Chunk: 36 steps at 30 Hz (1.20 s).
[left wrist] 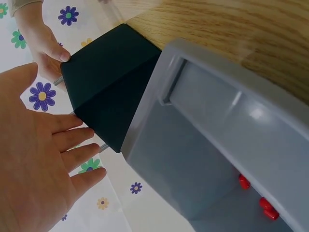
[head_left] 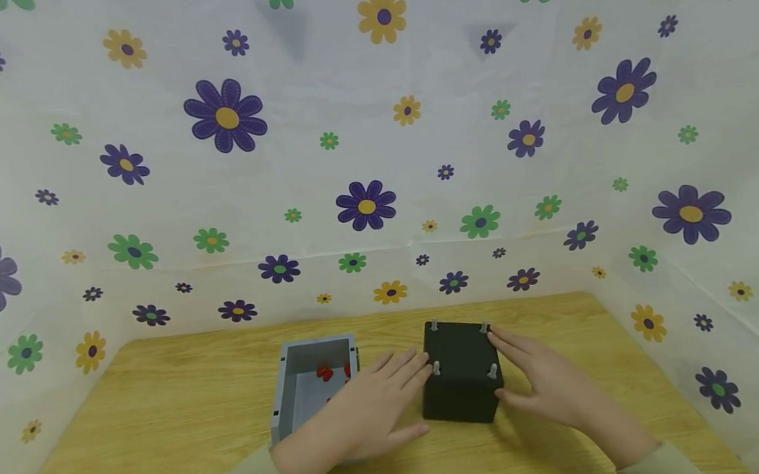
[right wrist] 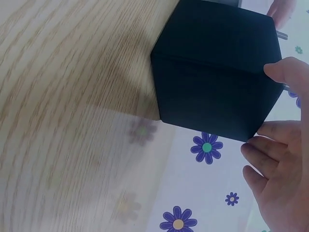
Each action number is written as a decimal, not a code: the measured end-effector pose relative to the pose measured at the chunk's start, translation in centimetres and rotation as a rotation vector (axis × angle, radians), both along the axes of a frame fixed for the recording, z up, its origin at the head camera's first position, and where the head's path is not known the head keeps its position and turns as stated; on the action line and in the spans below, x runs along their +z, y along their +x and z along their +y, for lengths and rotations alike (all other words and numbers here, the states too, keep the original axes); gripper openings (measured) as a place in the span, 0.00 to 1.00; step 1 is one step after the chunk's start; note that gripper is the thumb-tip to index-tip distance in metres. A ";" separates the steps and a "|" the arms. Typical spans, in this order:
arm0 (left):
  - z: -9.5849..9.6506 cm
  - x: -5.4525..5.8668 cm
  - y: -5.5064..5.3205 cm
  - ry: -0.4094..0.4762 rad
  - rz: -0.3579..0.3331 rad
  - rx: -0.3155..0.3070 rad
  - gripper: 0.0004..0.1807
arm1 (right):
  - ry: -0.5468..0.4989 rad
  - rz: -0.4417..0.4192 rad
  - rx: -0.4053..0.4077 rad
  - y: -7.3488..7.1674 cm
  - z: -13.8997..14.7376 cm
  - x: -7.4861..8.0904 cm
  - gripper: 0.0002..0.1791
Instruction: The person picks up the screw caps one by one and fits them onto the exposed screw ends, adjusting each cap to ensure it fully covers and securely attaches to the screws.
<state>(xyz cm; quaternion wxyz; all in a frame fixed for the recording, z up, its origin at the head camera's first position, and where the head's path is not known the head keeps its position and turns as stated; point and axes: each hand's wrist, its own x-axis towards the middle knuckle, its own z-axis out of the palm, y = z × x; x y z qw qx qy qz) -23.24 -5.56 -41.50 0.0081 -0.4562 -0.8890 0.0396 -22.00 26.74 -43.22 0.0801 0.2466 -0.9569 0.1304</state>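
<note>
All four pegs [head_left: 436, 368], head view only

A gray bin [left wrist: 178, 145] holds red pieces [head_left: 325, 373], seemingly at least 3, on a wood-grain desk [head_left: 188, 408]; white sheeting [head_left: 374, 147] printed with purple, green and yellow flowers [head_left: 227, 117] hangs behind.

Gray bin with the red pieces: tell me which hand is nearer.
Left. In the head view, the left hand overlaps the gray bin's right side; the right hand is farther off, at the black box's right side.
</note>
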 end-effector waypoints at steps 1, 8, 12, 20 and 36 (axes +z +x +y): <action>-0.1 0.0 0.1 0.003 -0.001 -0.001 0.42 | -0.001 0.001 0.004 0.0 -0.1 0.0 0.45; -0.9 0.0 0.5 0.013 0.012 -0.017 0.42 | -0.002 0.008 0.009 -0.1 -0.7 -0.3 0.45; -1.2 0.0 0.7 0.014 0.014 -0.019 0.42 | -0.006 0.014 0.019 -0.2 -1.0 -0.4 0.45; -1.8 -0.1 1.1 0.039 0.035 -0.033 0.42 | -0.004 0.029 0.036 -0.5 -1.4 -0.6 0.46; -3.0 -0.2 2.0 0.043 -0.002 -0.016 0.43 | -0.027 0.016 0.064 -0.4 -2.5 -0.5 0.46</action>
